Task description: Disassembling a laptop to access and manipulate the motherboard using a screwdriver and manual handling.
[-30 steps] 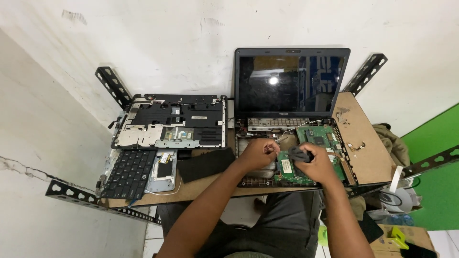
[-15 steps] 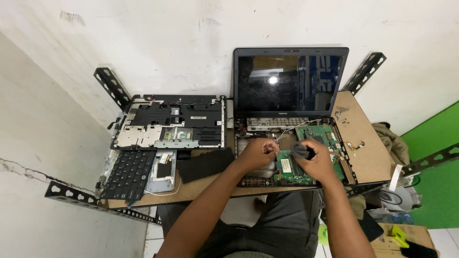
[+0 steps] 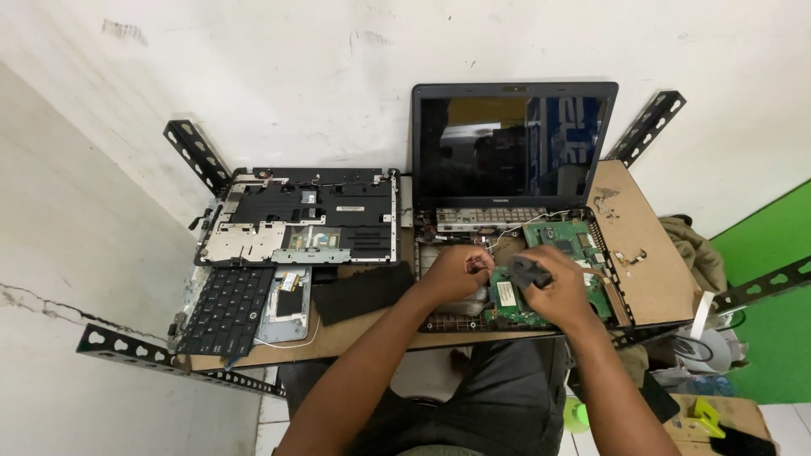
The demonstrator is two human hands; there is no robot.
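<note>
An opened laptop point(image 3: 514, 152) stands on a small wooden table point(image 3: 649, 253), its dark screen upright and its base stripped to the green circuit board point(image 3: 564, 241). My right hand point(image 3: 553, 285) is over the board and grips a small dark part point(image 3: 528, 272), probably a fan. My left hand point(image 3: 456, 272) rests on the left side of the open base, fingers curled by thin wires point(image 3: 505, 236); what it pinches is hidden.
A removed black laptop cover point(image 3: 304, 215) lies at the left, with a loose keyboard point(image 3: 226, 311), a silver metal plate point(image 3: 289, 304) and a black flat piece point(image 3: 363, 291) in front of it. Black perforated shelf brackets point(image 3: 196, 156) stick out at the table's corners. A cardboard box point(image 3: 718, 418) sits on the floor.
Both hands stay over the laptop base with only slight shifts. The view has tilted a little.
</note>
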